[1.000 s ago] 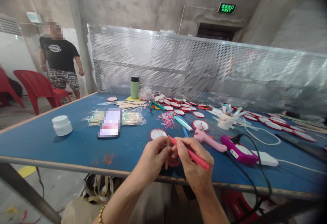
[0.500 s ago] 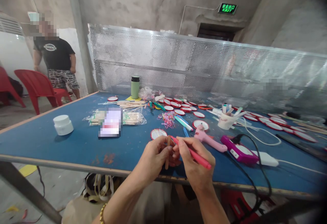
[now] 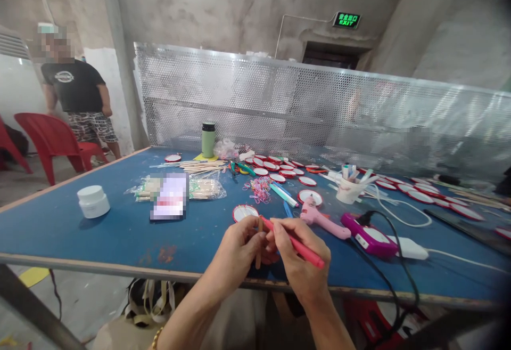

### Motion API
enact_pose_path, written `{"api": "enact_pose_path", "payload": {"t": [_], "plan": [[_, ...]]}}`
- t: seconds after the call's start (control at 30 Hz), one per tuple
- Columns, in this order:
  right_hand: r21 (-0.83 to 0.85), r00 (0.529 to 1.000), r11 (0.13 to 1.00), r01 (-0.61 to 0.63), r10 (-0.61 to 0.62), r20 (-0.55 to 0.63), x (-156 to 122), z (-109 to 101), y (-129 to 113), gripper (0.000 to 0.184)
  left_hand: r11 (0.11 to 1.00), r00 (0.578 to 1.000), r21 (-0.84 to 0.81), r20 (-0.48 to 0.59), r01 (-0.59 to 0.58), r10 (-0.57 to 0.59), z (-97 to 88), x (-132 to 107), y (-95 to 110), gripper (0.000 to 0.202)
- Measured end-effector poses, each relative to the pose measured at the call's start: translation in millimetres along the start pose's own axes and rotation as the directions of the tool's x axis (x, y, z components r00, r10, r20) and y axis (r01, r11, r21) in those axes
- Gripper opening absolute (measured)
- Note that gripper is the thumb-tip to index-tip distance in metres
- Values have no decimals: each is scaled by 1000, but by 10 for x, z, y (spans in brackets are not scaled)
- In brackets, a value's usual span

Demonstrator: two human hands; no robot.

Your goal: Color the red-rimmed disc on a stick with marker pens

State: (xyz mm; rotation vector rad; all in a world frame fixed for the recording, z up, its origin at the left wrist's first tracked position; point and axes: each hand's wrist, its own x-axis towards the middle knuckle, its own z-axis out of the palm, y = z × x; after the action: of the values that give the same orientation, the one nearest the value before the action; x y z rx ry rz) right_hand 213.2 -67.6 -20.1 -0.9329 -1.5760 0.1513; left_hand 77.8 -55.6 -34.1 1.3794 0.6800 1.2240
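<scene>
Over the table's (image 3: 80,233) front edge, the left hand (image 3: 235,249) pinches a stick (image 3: 258,259) upright. The right hand (image 3: 303,273) grips a pen (image 3: 307,252) against it. A firm pinch should steady the strokes.

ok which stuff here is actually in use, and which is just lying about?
In use: wooden stick in the left hand; red pen in the right hand.
Lying about: white jar, green flask, pink glue gun, bagged sticks, rubber bands, cup of pens, red-rimmed discs.

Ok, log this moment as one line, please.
left hand: holds wooden craft stick upright | right hand: holds red pen, tip at stick | nearby: pink glue gun, blue table
</scene>
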Motion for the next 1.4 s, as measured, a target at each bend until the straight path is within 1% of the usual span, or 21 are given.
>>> {"api": "enact_pose_path", "payload": {"t": [0.13,0.27,0.43,0.57,0.67,0.83,0.97,1.17,1.27,1.4], "plan": [[8,1000,1000,-2,2,2,-2,3,6,15,1000,1000,-20,6,0,0,4,7,-8,25],[26,999,999,-36,36,-4,-1,10,6,15,998,1000,-55,13,9,-9,19,11,18,25],[65,998,996,-60,61,-11,0,15,11,15,998,999,-60,20,31,-30,16,2,25,25],[58,998,996,-63,65,-20,2,15,8,14,996,998,-73,14,59,-58,19,-2,32,26],[60,998,997,-58,59,-25,0,6,1,14,995,998,-80,4,65,-65,26,3,45,27],[56,999,998,-12,14,-46,3,-13,-6,13,996,998,-60,6,64,-64,27,7,55,27],[68,999,997,-26,28,-30,4,-11,-6,13,996,997,-62,6,72,-72,31,-4,57,26],[52,1000,999,-13,14,-19,6,-2,-11,12,996,999,-78,21,42,-41,24,7,31,26],[40,999,999,-26,27,-21,3,-6,-11,13,998,999,-53,17,29,-28,10,11,10,25],[14,1000,1000,-4,5,-22,12,-14,-7,15,996,998,-61,11,58,-58,6,5,15,25]]}}
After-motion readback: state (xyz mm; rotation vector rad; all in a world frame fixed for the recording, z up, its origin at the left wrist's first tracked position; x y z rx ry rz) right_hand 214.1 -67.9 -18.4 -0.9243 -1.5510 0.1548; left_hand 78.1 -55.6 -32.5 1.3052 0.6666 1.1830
